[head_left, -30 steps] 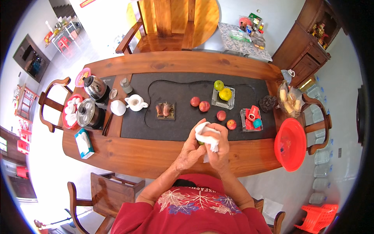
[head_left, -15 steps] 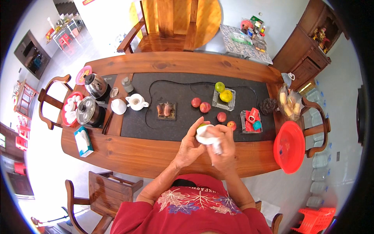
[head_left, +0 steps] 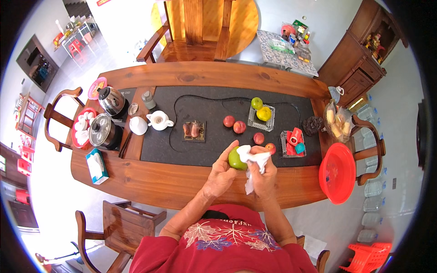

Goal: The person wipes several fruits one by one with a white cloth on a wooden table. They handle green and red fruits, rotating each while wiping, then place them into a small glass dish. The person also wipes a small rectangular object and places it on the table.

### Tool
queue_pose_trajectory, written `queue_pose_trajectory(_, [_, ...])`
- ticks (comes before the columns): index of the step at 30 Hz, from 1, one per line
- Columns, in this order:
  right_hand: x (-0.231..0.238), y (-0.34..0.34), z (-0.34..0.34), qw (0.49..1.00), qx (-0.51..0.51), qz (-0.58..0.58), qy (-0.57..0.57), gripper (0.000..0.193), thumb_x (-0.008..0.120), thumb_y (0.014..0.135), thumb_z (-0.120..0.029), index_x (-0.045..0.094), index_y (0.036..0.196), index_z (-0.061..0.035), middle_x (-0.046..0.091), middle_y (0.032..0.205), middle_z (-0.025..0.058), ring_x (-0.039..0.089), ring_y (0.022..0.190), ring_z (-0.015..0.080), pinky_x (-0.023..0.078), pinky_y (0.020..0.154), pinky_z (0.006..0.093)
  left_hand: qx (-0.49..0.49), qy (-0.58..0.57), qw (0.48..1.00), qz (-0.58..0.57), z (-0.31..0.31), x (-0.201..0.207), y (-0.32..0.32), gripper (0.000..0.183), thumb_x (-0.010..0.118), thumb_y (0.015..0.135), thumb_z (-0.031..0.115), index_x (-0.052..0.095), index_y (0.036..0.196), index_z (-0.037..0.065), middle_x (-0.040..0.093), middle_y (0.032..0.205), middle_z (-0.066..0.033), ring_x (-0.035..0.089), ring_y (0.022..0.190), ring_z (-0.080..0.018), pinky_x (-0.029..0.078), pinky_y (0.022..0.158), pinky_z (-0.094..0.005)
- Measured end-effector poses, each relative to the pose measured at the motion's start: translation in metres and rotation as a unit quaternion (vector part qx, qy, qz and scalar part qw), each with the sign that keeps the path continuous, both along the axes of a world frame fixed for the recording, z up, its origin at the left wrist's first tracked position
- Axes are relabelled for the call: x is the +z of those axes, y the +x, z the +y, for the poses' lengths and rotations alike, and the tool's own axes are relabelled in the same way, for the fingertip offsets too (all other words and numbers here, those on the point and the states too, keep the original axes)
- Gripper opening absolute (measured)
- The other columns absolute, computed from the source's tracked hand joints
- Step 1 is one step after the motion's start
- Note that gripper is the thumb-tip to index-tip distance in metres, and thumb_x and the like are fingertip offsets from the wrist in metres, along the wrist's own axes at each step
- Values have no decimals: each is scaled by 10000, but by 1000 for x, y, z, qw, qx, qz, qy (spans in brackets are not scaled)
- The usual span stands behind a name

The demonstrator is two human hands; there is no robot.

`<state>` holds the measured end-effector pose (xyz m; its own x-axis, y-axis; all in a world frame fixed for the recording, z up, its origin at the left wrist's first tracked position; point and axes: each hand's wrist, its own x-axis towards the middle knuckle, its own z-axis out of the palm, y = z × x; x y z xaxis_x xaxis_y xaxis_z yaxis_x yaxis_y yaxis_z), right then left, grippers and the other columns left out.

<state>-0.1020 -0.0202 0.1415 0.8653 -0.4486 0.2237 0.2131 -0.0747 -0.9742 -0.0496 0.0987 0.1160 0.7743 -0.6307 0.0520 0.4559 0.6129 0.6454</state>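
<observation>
Above the table's near edge, my left hand [head_left: 219, 178] grips a round green fruit [head_left: 235, 160], its fingers wrapped round the side. A crumpled white tissue [head_left: 256, 158] is pinched in my right hand [head_left: 266, 180] and lies against the fruit's upper right side; one end hangs down below. Just beyond my hands, several red fruits [head_left: 239, 127] rest on the black table inlay, one partly hidden behind the tissue and my right fingers. Farther off, a square glass dish [head_left: 261, 127] holds a yellow fruit [head_left: 264, 113], with a smaller green fruit [head_left: 256, 102] at its back edge.
A second glass dish with red packets [head_left: 291, 146] stands right of the fruits, near a red basin [head_left: 337, 173] and a bag of bread-like pieces [head_left: 337, 122]. To the left are a white teapot [head_left: 159, 120], a kettle [head_left: 112, 101], a pot [head_left: 104, 132] and a tissue box [head_left: 97, 166].
The tissue has shifted to the right on the green fruit, so more of the fruit shows. My right hand is less blurred; my left hand keeps its grip.
</observation>
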Motion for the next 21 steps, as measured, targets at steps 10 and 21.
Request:
queue_pose_trajectory(10, [13, -1, 2, 935, 32, -117, -332, 383, 692, 645, -22, 607, 1017, -54, 525, 1053, 117, 512, 969, 311, 432, 830, 396, -70, -31, 997, -17, 9, 5, 0, 710, 513, 755, -78, 305, 1415, 83, 486, 1277, -64, 497, 1155, -148, 424, 964, -284])
queue_pose_trajectory(21, [-3, 4, 7, 994, -20, -31, -99, 222, 607, 804, 5, 570, 1022, 0, 537, 1030, 114, 562, 922, 221, 447, 805, 314, -9, -60, 992, 110, 0, 2, -1, 757, 553, 650, -47, 332, 1368, 47, 488, 1275, -121, 488, 1178, -240, 398, 1013, -378])
